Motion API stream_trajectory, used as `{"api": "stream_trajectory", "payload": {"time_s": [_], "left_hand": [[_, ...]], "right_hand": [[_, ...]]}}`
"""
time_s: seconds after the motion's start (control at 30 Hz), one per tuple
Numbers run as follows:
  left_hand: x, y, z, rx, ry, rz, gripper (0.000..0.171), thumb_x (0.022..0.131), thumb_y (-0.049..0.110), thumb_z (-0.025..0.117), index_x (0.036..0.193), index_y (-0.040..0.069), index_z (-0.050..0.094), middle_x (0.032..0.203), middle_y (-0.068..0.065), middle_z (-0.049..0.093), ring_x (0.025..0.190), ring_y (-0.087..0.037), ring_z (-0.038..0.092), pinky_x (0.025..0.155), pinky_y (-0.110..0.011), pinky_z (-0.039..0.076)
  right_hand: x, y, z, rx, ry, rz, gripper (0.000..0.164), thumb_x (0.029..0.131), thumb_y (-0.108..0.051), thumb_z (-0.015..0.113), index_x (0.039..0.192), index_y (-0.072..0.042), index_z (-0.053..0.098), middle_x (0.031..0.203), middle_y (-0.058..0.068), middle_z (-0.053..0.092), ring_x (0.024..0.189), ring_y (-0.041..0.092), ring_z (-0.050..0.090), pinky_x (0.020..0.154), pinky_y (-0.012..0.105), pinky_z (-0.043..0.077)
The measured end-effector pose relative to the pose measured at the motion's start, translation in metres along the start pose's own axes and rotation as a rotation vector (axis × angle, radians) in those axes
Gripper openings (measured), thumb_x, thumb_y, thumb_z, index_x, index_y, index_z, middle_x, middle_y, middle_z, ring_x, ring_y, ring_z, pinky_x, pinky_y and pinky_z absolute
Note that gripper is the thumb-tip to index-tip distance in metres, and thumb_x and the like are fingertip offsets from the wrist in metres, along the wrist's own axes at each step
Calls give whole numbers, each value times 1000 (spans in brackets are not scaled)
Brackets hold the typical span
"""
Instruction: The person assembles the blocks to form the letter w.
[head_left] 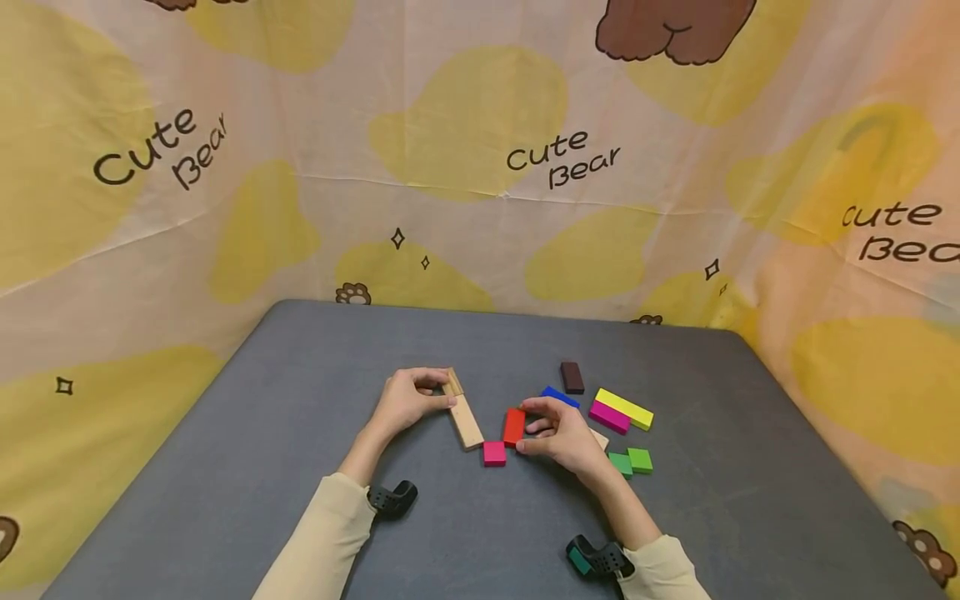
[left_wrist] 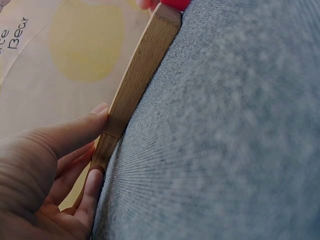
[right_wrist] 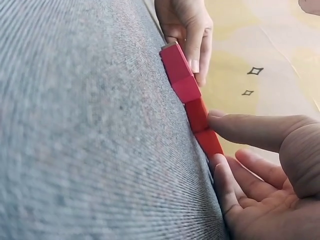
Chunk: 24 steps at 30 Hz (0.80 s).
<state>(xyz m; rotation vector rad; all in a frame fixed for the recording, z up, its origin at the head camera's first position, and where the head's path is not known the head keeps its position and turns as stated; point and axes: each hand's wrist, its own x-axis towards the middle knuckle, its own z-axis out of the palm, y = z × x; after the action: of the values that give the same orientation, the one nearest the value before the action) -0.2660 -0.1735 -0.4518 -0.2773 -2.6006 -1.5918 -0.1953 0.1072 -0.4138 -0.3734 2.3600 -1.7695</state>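
Observation:
Two plain wooden blocks lie end to end in the head view: a long block (head_left: 467,423) and a shorter piece (head_left: 453,382) at its far end. My left hand (head_left: 405,402) holds them near their joint, thumb (left_wrist: 90,127) at the long block's edge and fingers by the shorter piece. My right hand (head_left: 562,435) pinches a red block (head_left: 513,427) between thumb and fingertips, flat on the table. A pink block (head_left: 494,454) sits between the long wooden block's near end and the red block. In the right wrist view the red block (right_wrist: 202,122) meets the pink block (right_wrist: 180,75).
Right of my right hand lie a blue block (head_left: 561,396), a dark brown block (head_left: 572,377), a yellow block (head_left: 626,409), a magenta block (head_left: 609,417) and green blocks (head_left: 640,461). Another wooden block (head_left: 600,438) is partly hidden behind that hand. A printed curtain surrounds the grey table (head_left: 337,342).

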Motion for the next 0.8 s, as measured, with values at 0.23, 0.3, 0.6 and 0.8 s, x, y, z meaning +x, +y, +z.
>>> {"api": "stream_trajectory", "payload": {"time_s": [0.23, 0.3, 0.6, 0.8], "left_hand": [[-7, 4, 6, 2, 12, 14, 35, 75, 21, 89, 107, 10, 77, 117, 2, 69, 107, -16, 62, 85, -35, 53], [-9, 4, 8, 0, 13, 16, 35, 75, 20, 88, 107, 10, 76, 118, 1, 69, 107, -16, 62, 85, -35, 53], [-16, 8, 14, -16, 22, 12, 36, 77, 19, 87, 110, 10, 75, 122, 0, 67, 112, -17, 61, 88, -36, 52], [-26, 9, 18, -17, 38, 2, 36, 76, 18, 87, 110, 9, 75, 121, 0, 67, 111, -18, 61, 89, -37, 51]], "right_hand": [[0, 19, -11, 23, 72, -14, 51, 80, 1, 79, 127, 2, 60, 126, 20, 60, 91, 31, 62, 71, 27, 53], [2, 25, -18, 29, 99, -30, 47, 81, -3, 80, 125, -1, 63, 123, 19, 62, 89, 29, 63, 71, 27, 53], [25, 21, -87, -89, -20, -175, 33, 85, -4, 78, 116, -3, 68, 115, 23, 66, 94, 34, 61, 75, 34, 56], [45, 40, -124, -86, -214, -163, 41, 83, 10, 73, 123, 4, 64, 121, 26, 62, 101, 41, 59, 77, 35, 57]]}}
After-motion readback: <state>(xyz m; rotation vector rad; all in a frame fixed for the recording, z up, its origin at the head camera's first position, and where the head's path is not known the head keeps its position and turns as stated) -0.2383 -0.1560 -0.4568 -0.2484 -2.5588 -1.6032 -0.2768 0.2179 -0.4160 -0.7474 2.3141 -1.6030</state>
